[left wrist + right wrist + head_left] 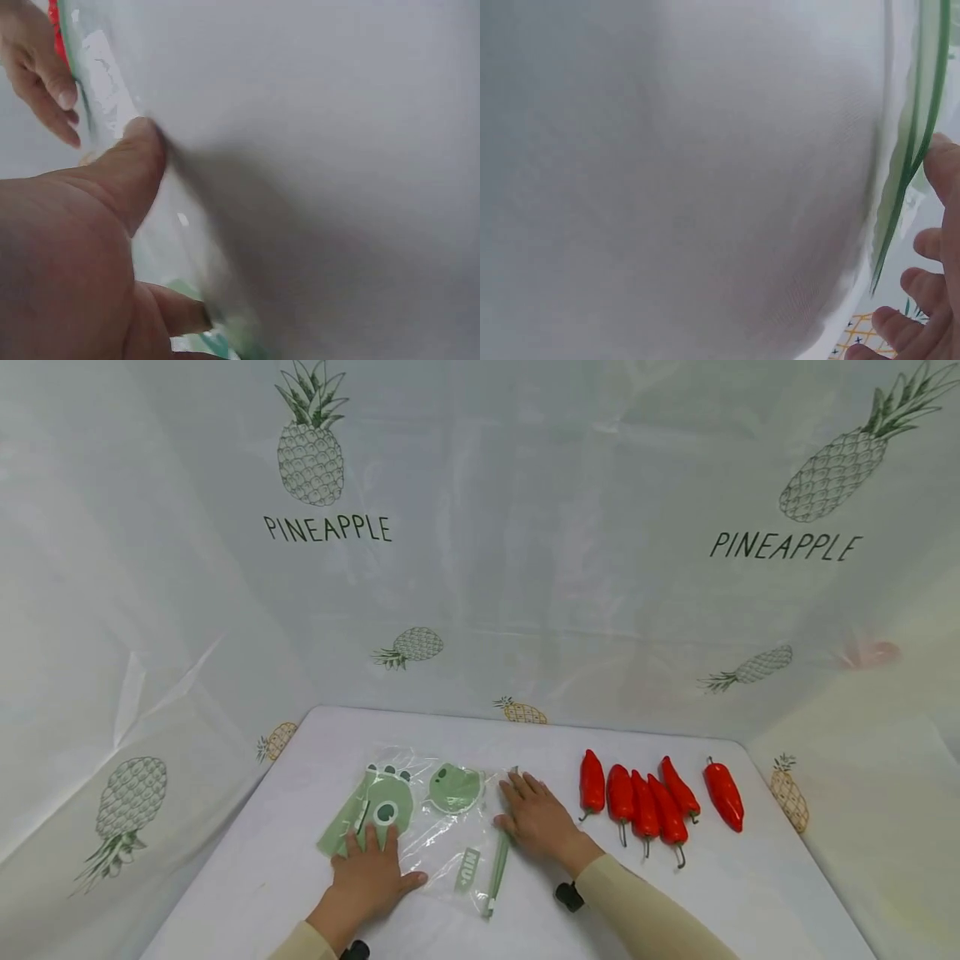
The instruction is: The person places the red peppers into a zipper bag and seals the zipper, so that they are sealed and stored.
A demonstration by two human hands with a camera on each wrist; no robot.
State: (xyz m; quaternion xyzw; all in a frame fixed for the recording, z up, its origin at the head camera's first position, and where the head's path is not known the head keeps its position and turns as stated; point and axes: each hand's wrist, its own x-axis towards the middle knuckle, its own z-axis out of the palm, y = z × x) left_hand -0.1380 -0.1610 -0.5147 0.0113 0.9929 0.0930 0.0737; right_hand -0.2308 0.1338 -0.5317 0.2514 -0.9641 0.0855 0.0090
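A clear plastic zip bag [435, 843] with green cartoon prints lies flat on the white table, its green zip edge [498, 872] towards the right. My left hand [366, 877] rests on the lower left of the bag, fingers spread. In the left wrist view, the thumb of that hand [75, 240] touches the bag's edge. On the zip side lies my right hand [542, 820], fingers extended over the bag's upper right. The right wrist view shows the thumb of the right hand [946, 180] at the green zip strip [907, 161].
Several red peppers [645, 806] with green stems lie in a loose row right of the bag. One more red pepper [724, 795] lies apart, further right. A pale curtain [525, 568] printed with pineapples hangs behind and beside the table [247, 877].
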